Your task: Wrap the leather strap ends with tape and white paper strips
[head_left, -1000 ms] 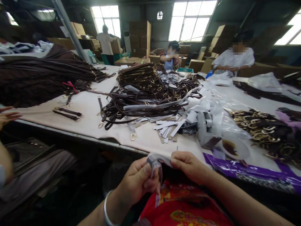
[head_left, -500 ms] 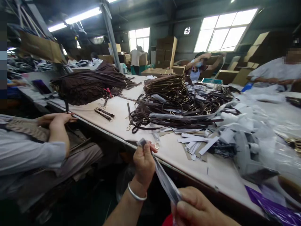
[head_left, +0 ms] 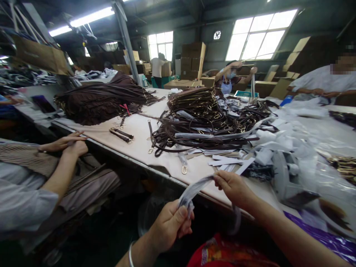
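A strap wrapped in clear plastic [head_left: 196, 186] arches between my two hands in front of the table edge. My left hand [head_left: 169, 224], with a silver bangle at the wrist, is closed round one part of it. Higher and to the right, my right hand [head_left: 232, 185] pinches another part, and a loose length hangs below it. Past the hands, a gold metal ring [head_left: 184, 170] on a plastic-wrapped end lies on the table. White paper strips [head_left: 232, 163] lie just beyond my right hand.
Dark brown straps with gold buckles [head_left: 194, 133] are heaped mid-table, beside a bigger pile [head_left: 89, 100] at left. A tape dispenser [head_left: 289, 181] and plastic sheets lie right. A co-worker's hands [head_left: 73, 146] are close at left. Something red [head_left: 222, 252] is below me.
My right hand has moved up and outward over the table edge, while my left has come down and nearer. The wrapped strap, formerly stretched straight, now bends in an arc.
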Demonstrator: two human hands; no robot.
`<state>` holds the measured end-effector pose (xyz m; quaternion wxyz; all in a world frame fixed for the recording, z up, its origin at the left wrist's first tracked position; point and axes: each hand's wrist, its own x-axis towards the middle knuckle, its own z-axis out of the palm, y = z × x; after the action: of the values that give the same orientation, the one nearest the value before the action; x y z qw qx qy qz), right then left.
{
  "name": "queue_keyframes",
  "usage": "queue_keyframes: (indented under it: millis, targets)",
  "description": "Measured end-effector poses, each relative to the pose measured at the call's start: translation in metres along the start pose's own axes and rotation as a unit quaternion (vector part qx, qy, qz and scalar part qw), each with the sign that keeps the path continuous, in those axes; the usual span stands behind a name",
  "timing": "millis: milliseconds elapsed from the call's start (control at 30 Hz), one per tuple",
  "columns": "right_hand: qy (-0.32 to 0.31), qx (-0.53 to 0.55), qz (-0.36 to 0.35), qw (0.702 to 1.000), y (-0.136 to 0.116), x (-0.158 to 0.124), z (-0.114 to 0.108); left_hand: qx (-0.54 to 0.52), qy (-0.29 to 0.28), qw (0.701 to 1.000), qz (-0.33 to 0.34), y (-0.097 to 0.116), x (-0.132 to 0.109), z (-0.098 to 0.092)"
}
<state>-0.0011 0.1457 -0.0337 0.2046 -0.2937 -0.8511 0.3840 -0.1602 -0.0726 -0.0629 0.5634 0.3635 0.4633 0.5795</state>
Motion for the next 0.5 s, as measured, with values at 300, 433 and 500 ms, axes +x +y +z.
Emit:
queue_keyframes:
  millis: [300, 433, 500]
  targets:
    - [-0.106, -0.017, -0.053, 0.993, -0.002, 0.001, -0.030, -0.044, -0.023, 0.994, -0.100, 0.001, -0.021, 0.003]
    - [-0.312, 0.186, 0.015, 0.931, -0.004, -0.021, -0.024, -0.204, -0.033, 0.978, 0.043, 0.033, -0.022, 0.021]
    - [-0.338, 0.259, 0.061, 0.903, -0.009, -0.038, -0.008, -0.269, -0.015, 0.960, 0.080, 0.052, -0.014, 0.032]
